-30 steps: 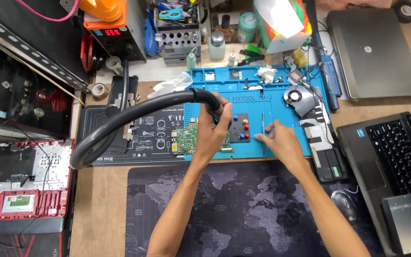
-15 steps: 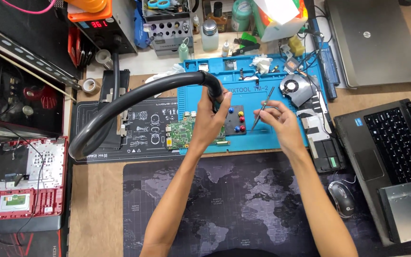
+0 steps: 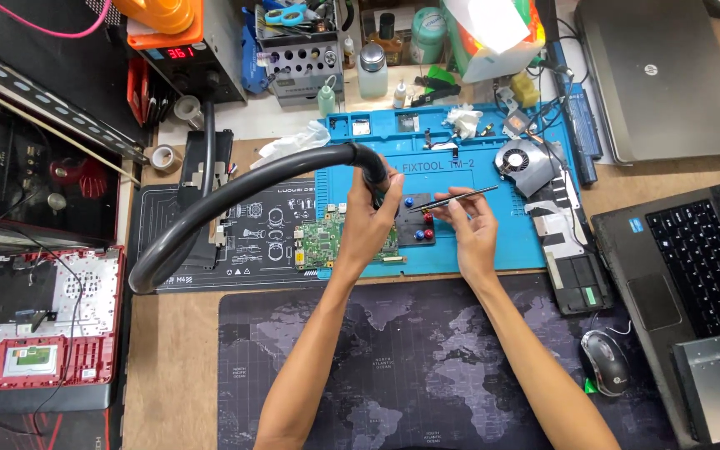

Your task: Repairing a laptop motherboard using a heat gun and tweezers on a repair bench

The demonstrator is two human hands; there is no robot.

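My left hand point(image 3: 368, 223) grips the end of a thick black hose point(image 3: 235, 196), its nozzle pointing down at a green circuit board point(image 3: 320, 242) on the blue work mat point(image 3: 460, 167). My right hand point(image 3: 470, 227) pinches thin metal tweezers point(image 3: 453, 198), whose tips point left toward the nozzle above a small dark holder with red and blue knobs point(image 3: 420, 227). The board is partly hidden under my left hand.
A hot-air station point(image 3: 189, 50) stands at the back left, with bottles and tool racks behind the mat. A cooling fan point(image 3: 520, 158) and heatsink lie on the right of the mat. Laptops point(image 3: 693, 267) sit right, a red opened laptop point(image 3: 35, 325) left, a mouse point(image 3: 606, 360) near right.
My right hand has lifted off the mat and now holds the tweezers level, tips toward the nozzle. The left hand keeps the hose over the board.
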